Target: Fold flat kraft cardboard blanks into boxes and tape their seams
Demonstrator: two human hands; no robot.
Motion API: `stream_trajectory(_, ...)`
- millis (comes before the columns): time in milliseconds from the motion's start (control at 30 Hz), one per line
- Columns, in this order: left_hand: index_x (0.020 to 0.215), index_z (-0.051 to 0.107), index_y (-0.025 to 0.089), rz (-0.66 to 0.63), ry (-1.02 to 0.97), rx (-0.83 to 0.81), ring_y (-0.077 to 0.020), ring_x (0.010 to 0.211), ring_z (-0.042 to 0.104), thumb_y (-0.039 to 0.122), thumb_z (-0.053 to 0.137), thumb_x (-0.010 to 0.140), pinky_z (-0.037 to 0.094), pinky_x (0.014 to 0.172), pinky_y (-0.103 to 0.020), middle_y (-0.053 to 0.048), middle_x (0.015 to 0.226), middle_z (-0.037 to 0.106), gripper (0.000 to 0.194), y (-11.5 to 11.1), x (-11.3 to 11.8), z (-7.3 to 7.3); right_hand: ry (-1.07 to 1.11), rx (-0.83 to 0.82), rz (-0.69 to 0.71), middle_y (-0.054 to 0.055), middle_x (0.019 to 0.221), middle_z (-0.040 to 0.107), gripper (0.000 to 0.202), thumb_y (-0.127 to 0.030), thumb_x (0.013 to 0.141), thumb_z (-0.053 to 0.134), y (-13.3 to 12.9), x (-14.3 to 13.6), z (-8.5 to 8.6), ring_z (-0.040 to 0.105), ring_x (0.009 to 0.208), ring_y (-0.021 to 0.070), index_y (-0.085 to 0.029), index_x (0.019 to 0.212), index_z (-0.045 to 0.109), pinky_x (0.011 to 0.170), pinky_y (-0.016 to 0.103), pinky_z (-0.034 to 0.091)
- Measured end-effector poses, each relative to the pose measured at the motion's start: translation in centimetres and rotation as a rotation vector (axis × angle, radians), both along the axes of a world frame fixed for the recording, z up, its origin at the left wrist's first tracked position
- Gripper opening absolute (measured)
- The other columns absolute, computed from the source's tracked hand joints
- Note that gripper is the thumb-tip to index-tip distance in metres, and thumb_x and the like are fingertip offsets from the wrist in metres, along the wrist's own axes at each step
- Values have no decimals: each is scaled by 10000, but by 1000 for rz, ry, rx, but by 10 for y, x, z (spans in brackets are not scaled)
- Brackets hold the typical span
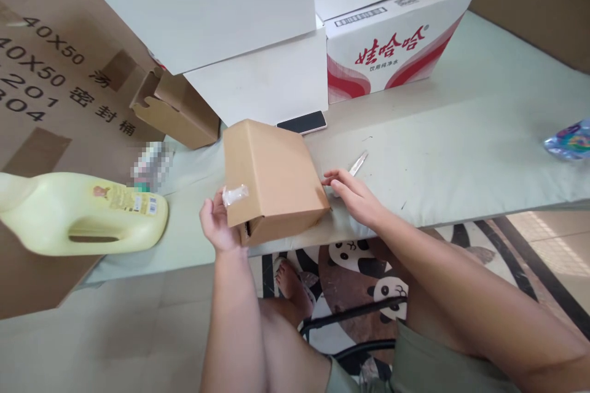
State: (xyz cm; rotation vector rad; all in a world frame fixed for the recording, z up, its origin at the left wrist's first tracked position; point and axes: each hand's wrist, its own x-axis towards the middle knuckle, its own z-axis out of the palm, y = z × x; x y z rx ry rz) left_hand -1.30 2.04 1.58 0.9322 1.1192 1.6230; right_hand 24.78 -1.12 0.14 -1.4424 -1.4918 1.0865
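A small brown cardboard box (pixel 286 166) sits in front of me near the table's front edge, its lid flap down over the left side. A piece of clear tape (pixel 236 194) sticks to that flap, with a crumpled end. My left hand (pixel 219 221) holds the box at its left side, fingers beside the tape and partly hidden. On the other side, my right hand (pixel 354 195) is open, fingers stretched toward the box's right edge; whether they touch it I cannot tell. Just beyond that hand lies a slim, clear and silvery pen-like object (pixel 358 163).
A pale yellow jug (pixel 124 196) lies at the left, near an open brown carton (pixel 184 107). White boxes (pixel 262 80) and a red-and-white carton (pixel 391 43) stand behind. A dark phone-like slab (pixel 302 123) lies before them. A shiny colourful packet (pixel 570 140) is far right.
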Motion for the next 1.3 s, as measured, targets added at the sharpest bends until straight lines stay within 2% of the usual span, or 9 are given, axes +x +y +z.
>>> stream_trajectory(167, 869, 718, 192, -12, -26, -101, -284, 908, 716, 708, 590, 712, 548, 791, -369, -72, 843, 739, 554, -3, -2, 5, -171, -41, 33, 111, 1091, 733, 436, -441, 965, 353, -1, -3, -1, 658, 1053, 295, -194, 1271, 542, 945, 483, 482)
stream_trajectory(267, 860, 716, 187, -16, -19, -200, -278, 833, 715, 750, 588, 678, 536, 703, -358, -70, 804, 728, 606, -1, -4, 2, -25, -47, -42, 79, 1014, 730, 421, -448, 966, 356, 1, -2, -6, 669, 987, 268, -208, 1270, 521, 916, 453, 507)
stream_trajectory(367, 878, 719, 186, -23, -42, -257, -245, 806, 703, 683, 673, 643, 513, 667, -322, -62, 850, 732, 551, 1, -4, 0, 234, 43, -129, 110, 1202, 699, 510, -515, 967, 338, 2, 1, -15, 653, 1125, 257, -205, 1362, 428, 995, 446, 501)
stream_trajectory(433, 891, 717, 191, -33, -59, -237, -216, 807, 691, 565, 755, 611, 503, 676, -296, -48, 887, 733, 469, 2, -3, 1, 323, 121, -106, 154, 1440, 569, 701, -645, 942, 335, 0, 3, -20, 556, 1322, 272, -192, 1476, 312, 1108, 472, 439)
stream_trajectory(533, 887, 712, 190, -26, -63, -193, -191, 780, 672, 417, 792, 586, 486, 667, -276, -35, 887, 727, 386, 4, -1, 3, 236, 180, 21, 168, 1663, 249, 1024, -818, 810, 468, -6, 2, -20, 319, 1512, 319, -199, 1573, 179, 1195, 513, 349)
stream_trajectory(633, 842, 698, 190, 32, -87, -174, -176, 741, 652, 368, 783, 580, 473, 649, -268, -23, 839, 712, 328, 5, 0, 3, 122, 188, 100, 180, 1664, 223, 1168, -742, 740, 667, -11, -3, -16, 362, 1483, 353, -243, 1605, 60, 1156, 556, 397)
stream_trajectory(800, 850, 688, 203, 39, -84, -165, -202, 778, 670, 363, 791, 595, 494, 698, -294, -29, 852, 715, 319, 5, -1, -1, 109, 181, -32, 193, 1527, 406, 939, -521, 833, 668, -11, -11, -12, 625, 1196, 307, -271, 1569, 142, 961, 500, 564)
stream_trajectory(900, 905, 680, 230, -12, -87, -120, -234, 895, 693, 476, 755, 666, 514, 761, -319, -46, 958, 729, 351, 4, -2, -5, 58, 186, -119, 181, 1440, 483, 843, -457, 817, 680, -10, -13, -11, 653, 1098, 296, -254, 1513, 250, 821, 454, 603)
stream_trajectory(1300, 940, 654, 216, 145, 28, -97, -224, 949, 677, 486, 726, 728, 509, 789, -301, -52, 980, 717, 351, 5, 2, -10, -29, 277, -137, 124, 1266, 645, 464, -396, 823, 666, -14, -12, -6, 650, 1101, 287, -228, 1239, 550, 881, 457, 566)
